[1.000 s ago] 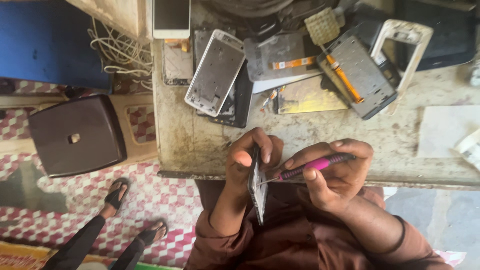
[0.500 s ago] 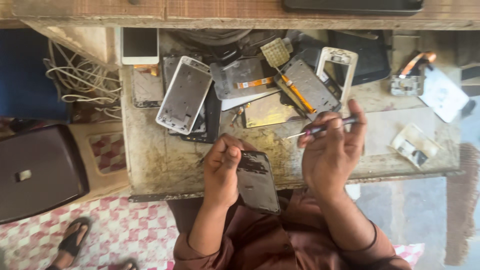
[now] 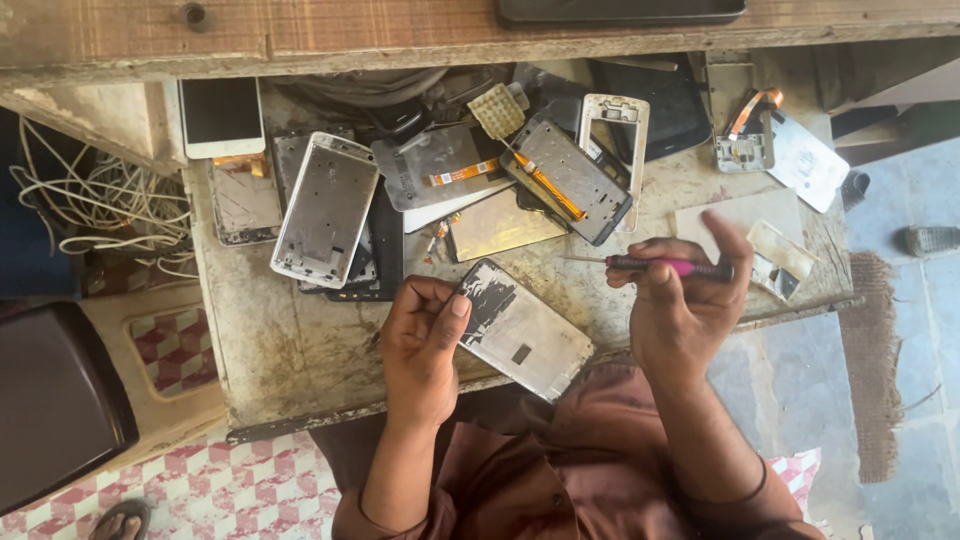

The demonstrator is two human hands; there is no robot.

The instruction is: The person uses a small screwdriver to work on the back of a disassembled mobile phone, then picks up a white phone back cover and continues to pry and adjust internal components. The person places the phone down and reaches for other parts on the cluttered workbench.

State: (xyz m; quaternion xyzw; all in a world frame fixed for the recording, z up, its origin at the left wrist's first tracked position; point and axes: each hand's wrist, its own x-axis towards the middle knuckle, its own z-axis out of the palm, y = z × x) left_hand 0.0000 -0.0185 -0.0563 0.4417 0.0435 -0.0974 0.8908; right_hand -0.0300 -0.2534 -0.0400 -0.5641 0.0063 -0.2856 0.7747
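While the phone frame (image 3: 522, 330) is pinched by the left hand (image 3: 425, 345) over the workbench (image 3: 290, 350) edge, a screwdriver (image 3: 665, 266) is gripped by the right hand (image 3: 680, 305); a loosened pinch could drop the frame off the edge.

phone frame (image 3: 524, 328) on table (image 3: 290, 350) front | left hand (image 3: 422, 345) left of it | screwdriver (image 3: 665, 266) right

head cam | steep downward look | close over workbench (image 3: 300, 360) | single view
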